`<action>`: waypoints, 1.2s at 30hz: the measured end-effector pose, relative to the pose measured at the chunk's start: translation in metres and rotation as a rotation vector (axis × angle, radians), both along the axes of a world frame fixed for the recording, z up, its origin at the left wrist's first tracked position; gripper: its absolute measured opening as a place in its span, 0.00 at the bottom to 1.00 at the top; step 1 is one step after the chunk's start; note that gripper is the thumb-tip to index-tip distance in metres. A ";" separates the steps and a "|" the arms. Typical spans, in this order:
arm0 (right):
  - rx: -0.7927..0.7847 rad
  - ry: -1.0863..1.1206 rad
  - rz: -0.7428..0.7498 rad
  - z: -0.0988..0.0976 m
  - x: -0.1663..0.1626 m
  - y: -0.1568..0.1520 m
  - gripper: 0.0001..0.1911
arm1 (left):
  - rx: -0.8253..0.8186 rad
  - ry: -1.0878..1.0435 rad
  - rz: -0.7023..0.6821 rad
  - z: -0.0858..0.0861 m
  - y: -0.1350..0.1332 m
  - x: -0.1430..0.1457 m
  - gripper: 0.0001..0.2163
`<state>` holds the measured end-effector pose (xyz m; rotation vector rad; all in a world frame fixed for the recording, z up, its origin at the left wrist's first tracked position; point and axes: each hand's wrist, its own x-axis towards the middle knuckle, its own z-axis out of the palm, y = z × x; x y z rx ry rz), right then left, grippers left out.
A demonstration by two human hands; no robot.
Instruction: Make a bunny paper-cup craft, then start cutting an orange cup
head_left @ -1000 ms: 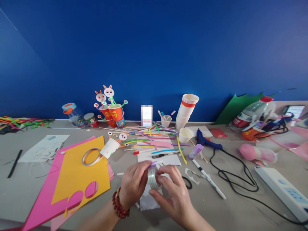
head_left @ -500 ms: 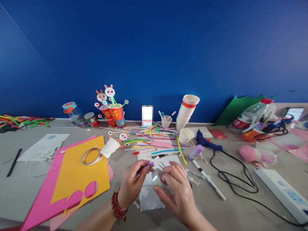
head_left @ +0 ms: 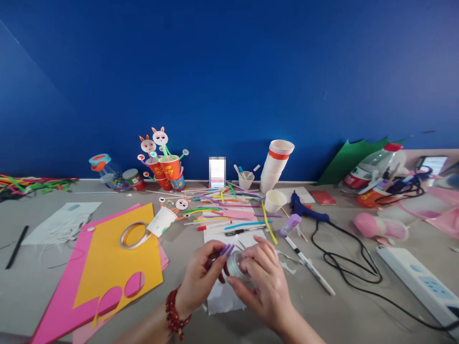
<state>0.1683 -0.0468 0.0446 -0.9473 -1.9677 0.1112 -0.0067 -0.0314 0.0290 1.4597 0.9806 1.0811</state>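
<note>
My left hand [head_left: 201, 282], with a red bead bracelet on the wrist, pinches a short purple strip [head_left: 225, 249] between thumb and fingers. My right hand [head_left: 265, 282] is wrapped round a small roll of clear tape [head_left: 234, 264] held against the left fingers. Both hands hover over a white sheet of paper [head_left: 224, 296] near the front of the grey table [head_left: 358, 315].
Yellow and pink foam sheets [head_left: 107, 267] lie at the left with a tape ring [head_left: 133, 235] and a tipped paper cup [head_left: 162, 221]. Coloured straws, a cup stack [head_left: 276, 165], a blue glue gun [head_left: 304, 210] with black cord, a pen [head_left: 310, 270] and a power strip [head_left: 419, 282] spread behind and right.
The tape roll turned from edge-on to tilted and is now more covered by my right fingers. The purple strip shifted a little between my left fingers. The view drifted slightly.
</note>
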 end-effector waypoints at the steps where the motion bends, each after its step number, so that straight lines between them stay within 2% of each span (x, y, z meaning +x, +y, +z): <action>1: 0.004 -0.003 0.008 0.000 0.000 0.000 0.08 | 0.002 0.001 0.008 -0.001 0.000 0.000 0.09; 5: 0.022 0.002 0.033 0.003 0.001 0.000 0.09 | 0.082 0.112 0.038 -0.003 0.000 0.000 0.08; 8: 0.008 0.019 0.066 0.004 0.002 0.000 0.08 | 0.322 0.314 0.090 -0.002 0.003 -0.003 0.04; 12: -0.031 0.060 0.122 0.002 0.001 -0.001 0.12 | 0.603 0.521 0.142 -0.004 0.007 -0.007 0.06; 16: -0.054 0.115 0.149 -0.001 -0.002 -0.005 0.16 | 0.725 0.635 0.171 -0.005 0.006 -0.008 0.06; 20: -0.075 0.130 0.167 -0.001 -0.003 -0.006 0.17 | 0.801 0.619 0.183 -0.001 0.005 -0.009 0.06; 23: -0.074 0.127 0.181 0.001 -0.004 -0.006 0.18 | 0.798 0.571 0.154 0.001 0.005 -0.008 0.06; 31: -0.032 0.107 0.201 0.003 -0.006 -0.005 0.17 | 0.594 0.284 0.121 -0.002 0.004 -0.008 0.05; 36: -0.090 0.135 0.160 0.000 -0.006 -0.006 0.19 | 0.447 0.256 0.088 -0.002 0.002 -0.007 0.05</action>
